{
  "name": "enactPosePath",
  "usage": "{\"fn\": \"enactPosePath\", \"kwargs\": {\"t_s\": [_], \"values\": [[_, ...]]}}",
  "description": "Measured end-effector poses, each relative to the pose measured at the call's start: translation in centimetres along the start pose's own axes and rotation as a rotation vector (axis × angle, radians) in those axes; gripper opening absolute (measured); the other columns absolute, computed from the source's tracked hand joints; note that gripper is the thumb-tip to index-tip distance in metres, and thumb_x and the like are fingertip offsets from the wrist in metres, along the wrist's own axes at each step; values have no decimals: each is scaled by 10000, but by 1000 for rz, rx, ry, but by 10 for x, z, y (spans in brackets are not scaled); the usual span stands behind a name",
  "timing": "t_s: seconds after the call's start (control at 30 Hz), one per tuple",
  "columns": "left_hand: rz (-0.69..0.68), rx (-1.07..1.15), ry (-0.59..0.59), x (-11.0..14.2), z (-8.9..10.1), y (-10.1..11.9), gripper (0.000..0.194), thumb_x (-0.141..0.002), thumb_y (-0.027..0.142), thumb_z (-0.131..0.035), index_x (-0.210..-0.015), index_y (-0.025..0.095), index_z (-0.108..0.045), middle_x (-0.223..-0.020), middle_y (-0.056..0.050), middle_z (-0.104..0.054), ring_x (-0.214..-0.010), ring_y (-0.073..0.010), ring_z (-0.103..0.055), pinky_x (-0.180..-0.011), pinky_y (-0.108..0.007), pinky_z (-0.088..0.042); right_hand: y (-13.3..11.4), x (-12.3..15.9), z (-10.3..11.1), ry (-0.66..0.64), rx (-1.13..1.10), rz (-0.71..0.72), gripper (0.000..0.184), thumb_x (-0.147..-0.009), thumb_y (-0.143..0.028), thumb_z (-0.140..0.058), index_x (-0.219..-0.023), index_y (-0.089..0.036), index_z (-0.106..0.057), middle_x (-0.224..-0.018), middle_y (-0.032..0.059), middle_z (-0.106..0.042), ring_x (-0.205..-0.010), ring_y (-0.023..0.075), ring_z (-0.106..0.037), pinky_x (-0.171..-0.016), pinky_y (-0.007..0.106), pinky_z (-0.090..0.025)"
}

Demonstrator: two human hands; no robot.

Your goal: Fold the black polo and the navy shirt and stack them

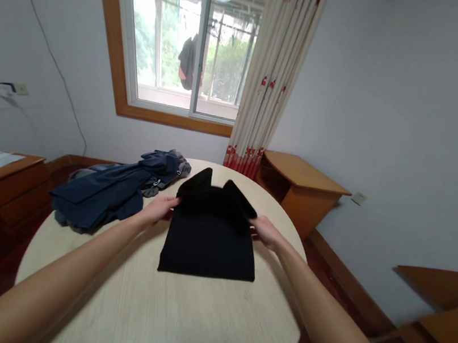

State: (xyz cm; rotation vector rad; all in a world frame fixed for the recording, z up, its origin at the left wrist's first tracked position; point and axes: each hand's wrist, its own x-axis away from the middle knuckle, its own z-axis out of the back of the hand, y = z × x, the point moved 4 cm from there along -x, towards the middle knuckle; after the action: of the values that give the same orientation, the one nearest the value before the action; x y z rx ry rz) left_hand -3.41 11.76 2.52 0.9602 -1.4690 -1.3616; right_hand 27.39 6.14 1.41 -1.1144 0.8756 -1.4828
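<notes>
A black garment (210, 237) lies folded into a rectangle on the round pale wooden table (156, 315), its far part raised in two flaps. My left hand (158, 208) pinches the garment's left edge near the far corner. My right hand (265, 232) grips the right edge at about the same height. Both hands have their fingers closed on the cloth, and both forearms reach in from the near side of the table.
A heap of dark blue and grey clothes (114, 189) lies on the table's far left. Beyond stand a wooden side table (301, 174) by a flowered curtain (273, 75), a low wooden cabinet (3, 183) at left, and more wooden furniture (443, 318) at right.
</notes>
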Motion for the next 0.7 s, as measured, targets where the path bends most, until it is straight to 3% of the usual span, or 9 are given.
{"fn": "enactPosePath", "kwargs": {"t_s": [0.07, 0.13, 0.23, 0.3, 0.5, 0.63, 0.7], "values": [[130, -7, 29, -6, 4, -24, 310, -775, 373, -778, -834, 151, -570, -571, 44, -528, -453, -91, -516, -446, -194, -376, 18, -6, -7, 46, -24, -105, 218, -866, -387, -668, -850, -178, -608, -638, -1, -584, -511, 117, -512, -485, 237, -391], [185, -32, 4, 0, 9, -39, 378, -771, 351, -799, -980, 165, -544, -583, 68, -507, -422, -99, -521, -407, -194, -360, 28, -2, -10, 81, -57, -108, 241, -855, -323, -687, -1032, -189, -594, -641, -26, -566, -494, 116, -498, -463, 236, -382], [137, -76, -67, 19, 11, -45, 569, -725, 327, -839, -1143, 200, -475, -630, 96, -505, -435, -117, -562, -406, -209, -392, 31, 11, -8, 87, -54, -60, 453, -823, -290, -723, -1216, -224, -508, -669, -45, -560, -531, 126, -526, -473, 236, -410], [99, -121, -116, 33, 8, -46, 588, -694, 328, -849, -1128, 216, -468, -635, 119, -485, -420, -105, -549, -419, -221, -423, 30, 19, -8, 31, 0, -40, 417, -791, -290, -745, -1145, -232, -531, -656, -56, -537, -538, 122, -524, -479, 231, -425], [166, -439, -292, 73, -4, -62, 393, -704, 418, -806, -888, 198, -537, -488, 108, -465, -368, -115, -520, -358, -184, -291, 31, 49, -12, -248, 202, -35, 206, -719, -255, -756, -799, -192, -576, -612, -59, -516, -484, 79, -503, -449, 200, -404], [420, -402, -750, 102, -2, -61, 446, -645, 427, -870, -917, 196, -602, -584, 23, -645, -557, -183, -688, -481, -216, -452, 29, 71, -11, -658, 250, -176, 301, -692, -336, -799, -881, -171, -632, -624, -34, -597, -570, 137, -650, -539, 232, -524], [507, -363, -819, 98, 6, -53, 496, -634, 477, -882, -950, 204, -615, -670, -10, -697, -655, -210, -729, -561, -249, -515, 22, 69, -7, -777, 216, -232, 412, -695, -382, -812, -1006, -168, -648, -715, 4, -661, -676, 179, -707, -605, 268, -572]]}}
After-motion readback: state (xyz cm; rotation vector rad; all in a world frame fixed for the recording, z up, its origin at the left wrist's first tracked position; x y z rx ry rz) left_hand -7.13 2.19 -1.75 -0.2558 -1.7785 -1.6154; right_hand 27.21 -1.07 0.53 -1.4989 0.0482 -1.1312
